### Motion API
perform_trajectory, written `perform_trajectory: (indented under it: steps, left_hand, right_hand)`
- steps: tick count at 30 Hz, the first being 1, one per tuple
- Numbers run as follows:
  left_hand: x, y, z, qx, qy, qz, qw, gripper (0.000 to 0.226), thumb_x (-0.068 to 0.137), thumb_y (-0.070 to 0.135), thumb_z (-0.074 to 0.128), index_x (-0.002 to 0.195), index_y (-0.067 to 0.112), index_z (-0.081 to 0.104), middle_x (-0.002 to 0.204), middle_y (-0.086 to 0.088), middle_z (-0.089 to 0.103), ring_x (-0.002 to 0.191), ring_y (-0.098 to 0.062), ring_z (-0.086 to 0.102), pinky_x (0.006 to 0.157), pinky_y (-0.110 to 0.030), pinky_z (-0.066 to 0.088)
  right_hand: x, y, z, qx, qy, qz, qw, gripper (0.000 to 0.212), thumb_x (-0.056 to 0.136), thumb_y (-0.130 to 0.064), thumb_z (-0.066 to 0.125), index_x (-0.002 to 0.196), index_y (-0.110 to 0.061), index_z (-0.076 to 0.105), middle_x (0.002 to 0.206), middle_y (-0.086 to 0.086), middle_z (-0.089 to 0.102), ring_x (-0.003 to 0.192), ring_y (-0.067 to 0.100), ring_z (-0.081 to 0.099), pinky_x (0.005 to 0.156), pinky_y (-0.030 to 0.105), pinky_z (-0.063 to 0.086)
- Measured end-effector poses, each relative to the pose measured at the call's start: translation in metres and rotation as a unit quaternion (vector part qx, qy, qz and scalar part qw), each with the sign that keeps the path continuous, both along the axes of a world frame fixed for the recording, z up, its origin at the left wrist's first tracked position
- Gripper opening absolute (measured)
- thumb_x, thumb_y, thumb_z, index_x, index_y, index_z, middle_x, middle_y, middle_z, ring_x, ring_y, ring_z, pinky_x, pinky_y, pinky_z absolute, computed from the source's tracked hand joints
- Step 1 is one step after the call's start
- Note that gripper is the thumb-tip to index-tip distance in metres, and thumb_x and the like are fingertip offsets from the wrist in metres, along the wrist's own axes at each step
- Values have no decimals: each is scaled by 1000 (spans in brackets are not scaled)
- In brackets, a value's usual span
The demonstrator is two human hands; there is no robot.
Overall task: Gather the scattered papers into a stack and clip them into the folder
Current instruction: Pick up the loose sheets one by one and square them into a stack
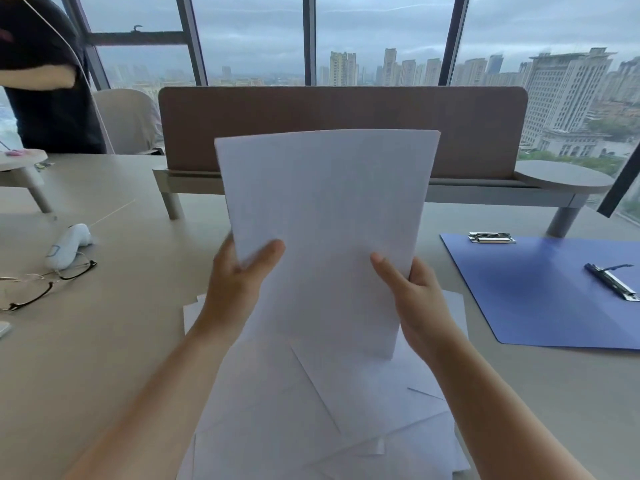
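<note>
I hold a stack of white papers (325,209) upright above the desk, in the middle of the view. My left hand (239,282) grips its lower left edge, thumb on the front. My right hand (419,296) grips the lower right edge the same way. Below the stack, several loose white sheets (311,410) lie fanned and overlapping on the table. An open blue folder (540,292) lies flat at the right, with a metal clip (491,238) at its top edge and a second black clip (613,281) further right.
A brown divider panel (343,109) on a raised shelf crosses the back of the desk. At the left lie a white handheld device (67,245) and black-rimmed glasses (48,285). A person in a dark shirt (45,74) stands at the far left.
</note>
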State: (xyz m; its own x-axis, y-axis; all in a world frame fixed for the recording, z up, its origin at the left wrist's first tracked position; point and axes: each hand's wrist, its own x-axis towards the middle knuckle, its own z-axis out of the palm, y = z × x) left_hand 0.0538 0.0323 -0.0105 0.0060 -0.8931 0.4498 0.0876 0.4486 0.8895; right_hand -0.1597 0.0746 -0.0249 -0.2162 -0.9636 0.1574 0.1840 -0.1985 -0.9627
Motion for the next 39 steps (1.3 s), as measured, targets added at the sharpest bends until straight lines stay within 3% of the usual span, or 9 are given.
perform_trajectory:
  steps: [3,6,11,14,16,20,26,33,39]
  left_hand:
    - [-1,3,-21,86,-38,-41,995,19,98,12,57,97,27,68,82,22,75,80,13,67,67,-2,46]
    - [5,-11,-33,140,-45,-18,989,15,99,19,58,95,25,70,84,14,77,79,6,70,70,-11,50]
    - [28,-40,-42,269,188,30,944,13,96,21,62,104,15,72,95,2,79,87,-15,75,72,-28,56]
    - [46,-44,-51,360,294,-48,884,16,101,22,52,93,17,64,64,4,68,45,-7,60,45,-17,47]
    - [50,-46,-57,386,328,-79,858,15,101,20,49,91,19,60,60,8,61,39,-6,52,40,-15,42]
    - [36,-41,-58,376,284,-54,880,12,100,17,53,98,17,65,61,6,67,43,-8,60,41,-15,45]
    - [28,-38,-60,378,229,-22,897,33,98,21,59,130,17,65,120,-5,72,90,-19,71,55,-26,57]
    - [22,-34,-56,341,194,9,920,28,95,22,63,122,25,68,107,3,77,100,-21,71,72,-35,56]
    - [22,-31,-55,332,183,22,925,29,94,20,64,123,22,68,106,4,77,105,-22,69,81,-40,55]
  right_hand:
    - [3,5,-19,53,20,-1,998,16,91,-27,69,95,-16,78,97,4,80,94,23,76,83,41,58]
    - [5,4,-23,61,40,-4,997,19,96,-30,62,95,-17,76,94,2,80,90,15,76,78,35,58]
    - [-6,-11,-29,134,139,-99,976,36,99,-49,52,107,-19,70,105,2,74,95,16,69,76,31,52]
    - [-18,-16,-35,200,293,-122,927,51,90,-55,62,127,-21,60,127,2,65,112,20,62,83,34,51]
    - [-22,-16,-36,231,398,-109,881,75,81,-60,69,141,-21,48,143,4,54,129,24,53,99,38,47]
    - [-17,-21,-34,266,543,-64,794,110,61,-70,78,150,-26,31,147,4,46,138,26,42,107,45,41]
    - [-13,-34,-27,306,557,-37,771,117,45,-58,92,142,-25,36,130,8,41,125,31,48,92,46,52]
    - [-15,-41,-12,376,593,-25,712,102,35,-63,92,116,-24,43,122,6,36,121,30,42,91,48,50]
    - [-14,-43,-10,373,565,-4,736,95,41,-52,96,111,-19,40,113,4,28,110,34,52,80,39,50]
